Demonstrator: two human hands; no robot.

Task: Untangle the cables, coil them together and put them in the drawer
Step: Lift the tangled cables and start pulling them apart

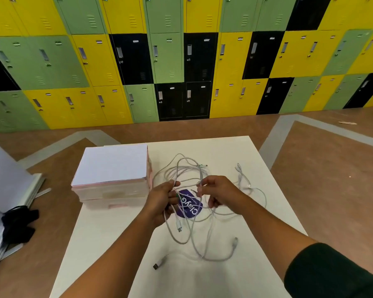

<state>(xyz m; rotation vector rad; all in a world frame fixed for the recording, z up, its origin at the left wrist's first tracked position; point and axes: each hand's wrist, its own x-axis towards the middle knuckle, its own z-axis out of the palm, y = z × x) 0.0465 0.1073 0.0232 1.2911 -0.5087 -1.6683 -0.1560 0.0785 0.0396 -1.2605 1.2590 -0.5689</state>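
Several white cables [187, 168], one tangle, table [224, 147] centre. Left hand [163, 198] grips bunched strands; right hand [219, 191] pinches one strand. Drawer unit [114, 190] at ten o'clock, apparently closed. Untangling under way; coiling, stowing outstanding.

Thin white cables [190, 167] in one loose tangle on the table [224, 147], loops crossing over and under each other. Middle strands raised, gripped in left hand [163, 197] and pinched by right hand [216, 190]; outer loops slack on the top. One USB plug [158, 263] lying free near the front, apart from the knot. Drawer unit [114, 193] just left of the tangle: low, pale pink, flat white top, drawers closed.
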